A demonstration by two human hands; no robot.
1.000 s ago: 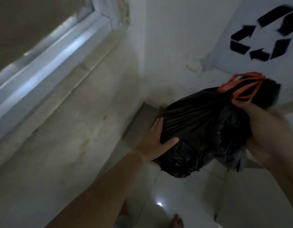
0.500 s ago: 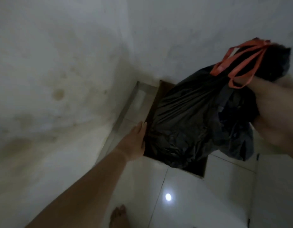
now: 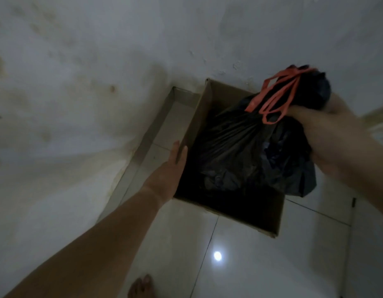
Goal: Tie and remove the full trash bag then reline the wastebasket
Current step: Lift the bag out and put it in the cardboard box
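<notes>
Black trash bag [image 3: 240,151], orange drawstring [image 3: 278,100] tied: hanging over open cardboard box [image 3: 270,220] on tiled floor [image 3: 240,276]. Right hand [image 3: 328,134]: fingers gripping bag's neck beside drawstring. Left hand [image 3: 171,168]: fingers [image 3: 179,151] straight, resting against box's left wall.

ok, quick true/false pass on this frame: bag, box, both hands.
1. The black trash bag is closed with orange drawstrings. True.
2. The right hand grips the bag near its neck. True.
3. The left hand holds the drawstrings. False: it rests flat against the left wall of the cardboard box.
4. The bag lies on the floor beside the box. False: it is held up over the box's opening.
5. The box is a round plastic bin. False: it is rectangular cardboard.
</notes>
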